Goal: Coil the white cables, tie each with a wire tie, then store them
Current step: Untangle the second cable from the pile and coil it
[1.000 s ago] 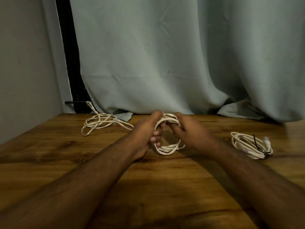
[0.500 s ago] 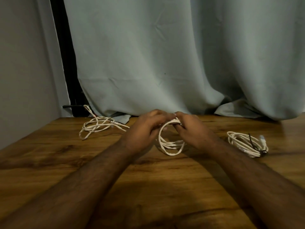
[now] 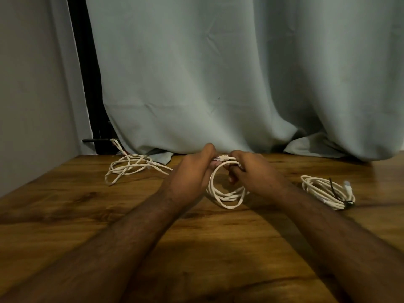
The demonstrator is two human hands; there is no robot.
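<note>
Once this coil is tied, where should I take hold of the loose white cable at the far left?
Probably at the bunched loops of the loose cable, coming from above and the near side. The strands overlap there, so one grasp gathers several; its plug end trails toward the middle and a tail runs back to the curtain. Both hands now hold the coil.

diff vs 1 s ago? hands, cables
Both hands have risen a little off the table: the left hand and right hand now pinch the top of the coiled cable, whose loop hangs lower and rounder, with a connector end showing between them. No grip released. The loose cable and tied coil have not moved.
</note>
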